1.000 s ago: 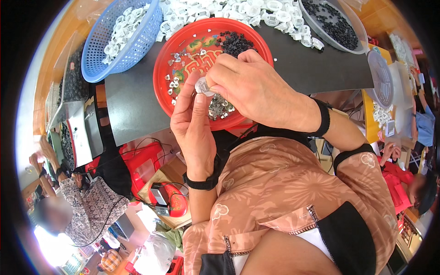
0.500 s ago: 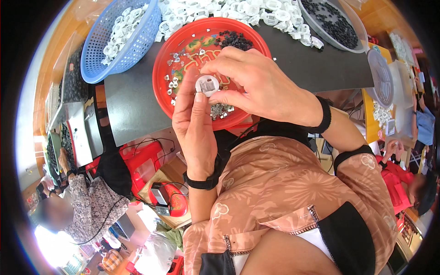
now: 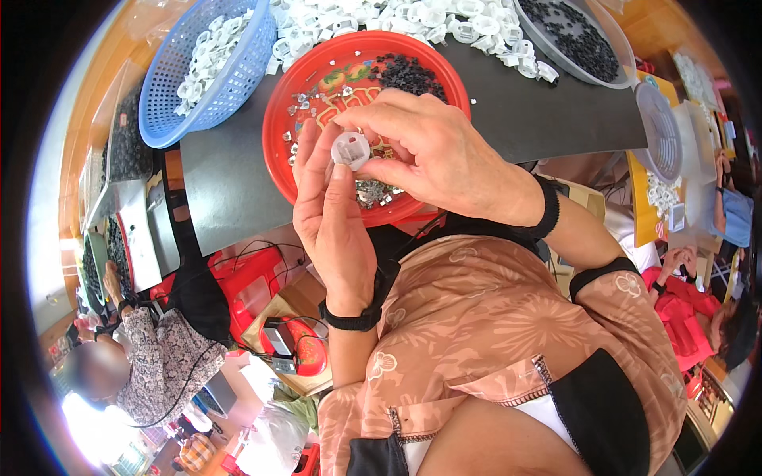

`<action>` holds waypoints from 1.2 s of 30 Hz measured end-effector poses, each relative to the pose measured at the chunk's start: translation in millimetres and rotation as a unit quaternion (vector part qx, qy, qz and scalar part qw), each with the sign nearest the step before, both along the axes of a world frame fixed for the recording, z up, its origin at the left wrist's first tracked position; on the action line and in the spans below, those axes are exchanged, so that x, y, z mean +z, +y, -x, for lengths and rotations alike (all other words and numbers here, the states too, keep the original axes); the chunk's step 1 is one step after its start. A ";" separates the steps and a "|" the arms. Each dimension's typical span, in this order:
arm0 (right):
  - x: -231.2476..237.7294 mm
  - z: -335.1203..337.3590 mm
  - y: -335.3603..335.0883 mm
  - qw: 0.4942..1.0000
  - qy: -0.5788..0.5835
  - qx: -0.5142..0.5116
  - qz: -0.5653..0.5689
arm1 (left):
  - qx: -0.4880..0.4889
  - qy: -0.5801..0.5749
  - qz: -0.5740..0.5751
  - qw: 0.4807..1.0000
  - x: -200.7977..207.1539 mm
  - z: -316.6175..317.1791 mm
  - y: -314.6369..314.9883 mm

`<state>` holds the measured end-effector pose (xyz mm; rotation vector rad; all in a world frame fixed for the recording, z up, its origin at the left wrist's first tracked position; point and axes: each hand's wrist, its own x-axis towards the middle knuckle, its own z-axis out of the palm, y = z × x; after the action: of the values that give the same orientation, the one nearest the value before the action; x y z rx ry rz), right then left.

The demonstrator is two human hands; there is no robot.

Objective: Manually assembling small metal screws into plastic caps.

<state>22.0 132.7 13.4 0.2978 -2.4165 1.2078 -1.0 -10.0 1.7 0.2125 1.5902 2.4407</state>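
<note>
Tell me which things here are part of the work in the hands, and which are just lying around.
In use: small white plastic part, pinched by left hand and right hand; red tray of small metal pieces and black bits.
Lying about: blue basket, grey bowl, loose white parts.

The right hand (image 3: 432, 155) covers the middle of the red tray (image 3: 279, 119), and its fingertips hide part of the small white plastic part (image 3: 350, 149). The tiny metal bits (image 3: 373, 193) in the tray are too small to tell apart, and the grey bowl (image 3: 548, 47) of black pieces is cut off by the top edge
</note>
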 end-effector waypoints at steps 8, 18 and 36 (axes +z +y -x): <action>-11.9 3.0 -9.7 0.994 0.093 -0.038 -0.039 | -0.030 -0.056 -0.063 0.996 -5.3 2.7 -5.8; -19.1 4.3 -15.5 0.984 0.148 -0.076 -0.071 | -0.042 -0.113 -0.122 0.985 -11.1 5.4 -4.7; -25.0 2.0 -17.6 0.989 0.142 -0.045 0.009 | 0.019 -0.047 -0.047 0.998 -5.7 1.0 -1.7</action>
<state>20.0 115.1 -11.6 0.3270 -2.1487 1.0683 -2.1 -11.7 -4.0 0.0816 1.4548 2.5176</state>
